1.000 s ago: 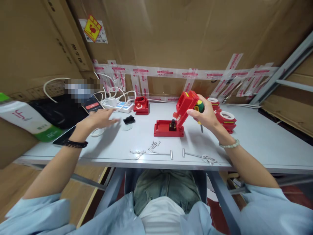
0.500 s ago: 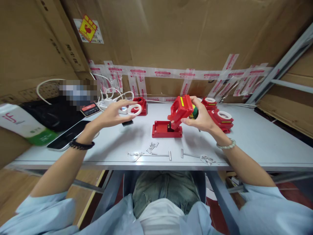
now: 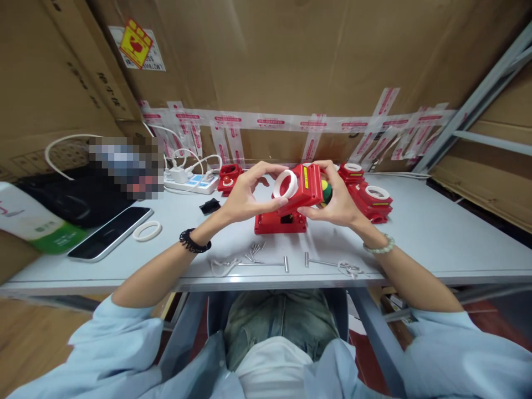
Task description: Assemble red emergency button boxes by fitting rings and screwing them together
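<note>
A white ring (image 3: 286, 184) is pinched in my left hand (image 3: 250, 194), its face at the round opening of a red plastic housing cover (image 3: 306, 187). Whether the ring is seated in that opening I cannot tell. My right hand (image 3: 337, 197) grips the cover from its right side, tilted above the table. Part of a green and yellow round piece (image 3: 325, 191) shows between the cover and my right palm. Below the cover stands an open red base box (image 3: 274, 224) with a black part in it. Several screws (image 3: 254, 252) lie in front of it.
Two T-handled tools (image 3: 266, 264) (image 3: 324, 261) lie along the front edge. Another white ring (image 3: 147, 231) sits beside a phone (image 3: 111, 234) at left. Red housings (image 3: 376, 205) (image 3: 228, 178) stand behind both hands, near a power strip (image 3: 195, 182). Cardboard (image 3: 266, 55) backs the table (image 3: 449, 238).
My left hand has moved right, bringing the white ring from the open left side up to the red cover. My right hand still holds the cover, now turned somewhat.
</note>
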Demonstrator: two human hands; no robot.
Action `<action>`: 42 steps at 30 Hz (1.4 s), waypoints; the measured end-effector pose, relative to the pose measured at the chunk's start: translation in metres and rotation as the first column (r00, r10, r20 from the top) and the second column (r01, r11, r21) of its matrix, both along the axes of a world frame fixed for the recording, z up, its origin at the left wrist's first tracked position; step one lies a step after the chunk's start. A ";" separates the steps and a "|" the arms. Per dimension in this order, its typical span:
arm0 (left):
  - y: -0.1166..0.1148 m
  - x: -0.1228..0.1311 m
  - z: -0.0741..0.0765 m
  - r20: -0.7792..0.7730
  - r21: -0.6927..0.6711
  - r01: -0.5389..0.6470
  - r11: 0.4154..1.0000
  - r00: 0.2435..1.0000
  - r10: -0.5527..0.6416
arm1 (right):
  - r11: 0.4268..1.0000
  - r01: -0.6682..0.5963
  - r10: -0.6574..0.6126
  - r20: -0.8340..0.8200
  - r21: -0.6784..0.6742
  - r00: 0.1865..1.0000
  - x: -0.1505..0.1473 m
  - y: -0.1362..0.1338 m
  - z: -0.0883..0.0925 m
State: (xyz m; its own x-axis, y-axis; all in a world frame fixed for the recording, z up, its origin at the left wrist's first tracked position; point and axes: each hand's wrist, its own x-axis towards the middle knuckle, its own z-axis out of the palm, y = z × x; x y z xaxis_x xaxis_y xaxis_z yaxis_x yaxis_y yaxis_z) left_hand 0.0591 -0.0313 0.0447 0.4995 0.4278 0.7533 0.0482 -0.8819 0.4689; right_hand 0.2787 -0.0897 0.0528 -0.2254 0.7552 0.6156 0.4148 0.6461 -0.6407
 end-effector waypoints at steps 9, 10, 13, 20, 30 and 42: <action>-0.001 0.001 0.000 0.019 0.005 0.018 1.000 1.000 -0.018 | 1.000 -0.013 0.013 0.008 0.028 1.000 0.000 0.002 -0.003; -0.001 0.001 0.001 0.018 0.006 0.014 1.000 1.000 -0.014 | 1.000 -0.012 0.012 0.010 0.029 1.000 0.000 0.002 -0.003; -0.002 0.001 0.001 0.018 0.003 0.002 1.000 1.000 -0.002 | 0.999 -0.012 0.012 0.010 0.036 1.000 -0.001 0.002 -0.003; -0.001 0.001 0.001 0.023 0.012 0.010 1.000 1.000 -0.010 | 0.999 -0.009 0.008 0.015 0.051 1.000 0.000 0.001 -0.003; -0.003 -0.007 0.008 -0.110 0.042 0.066 0.997 0.992 -0.061 | 1.000 0.004 -0.004 0.012 0.031 1.000 0.000 0.001 -0.001; -0.007 -0.003 0.009 -0.076 0.111 0.093 0.989 0.994 -0.085 | 0.983 -0.096 0.097 0.001 0.154 0.995 0.001 0.011 -0.009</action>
State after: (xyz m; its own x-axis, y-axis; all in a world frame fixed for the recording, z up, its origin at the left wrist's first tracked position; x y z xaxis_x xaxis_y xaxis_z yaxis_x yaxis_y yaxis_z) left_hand 0.0561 -0.0383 0.0534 0.5852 0.2923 0.7563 -0.0037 -0.9318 0.3630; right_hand 0.2801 -0.0792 0.0439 -0.2885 0.6260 0.7245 0.3422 0.7741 -0.5326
